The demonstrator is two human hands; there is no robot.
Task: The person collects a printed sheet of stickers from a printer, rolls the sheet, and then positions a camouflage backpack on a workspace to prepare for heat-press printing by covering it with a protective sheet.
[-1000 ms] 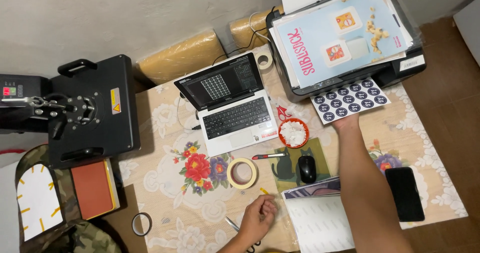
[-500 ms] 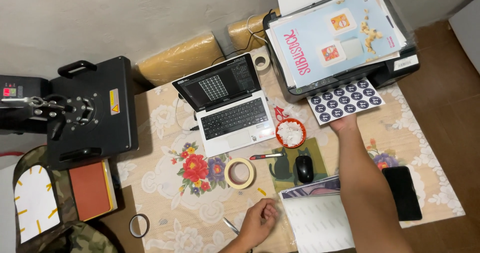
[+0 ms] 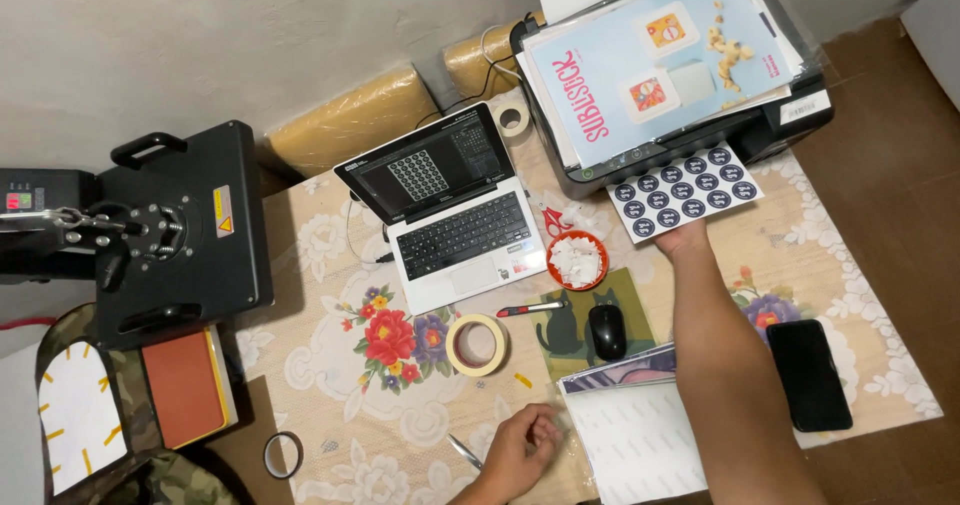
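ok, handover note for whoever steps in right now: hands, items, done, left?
Right hand: stretched out to the printed sheet of dark round stickers lying at the printer output, fingers at its near edge.
Left hand: resting on the table edge beside the clear film sheet; small metal tool next to it.
Done: sheet printed.
Left: sheet not yet lifted off the printer.

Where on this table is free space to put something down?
Bare cloth lies between the heat press and the laptop, and between the printed sheet and the phone. Around the mouse and tape roll it is crowded.
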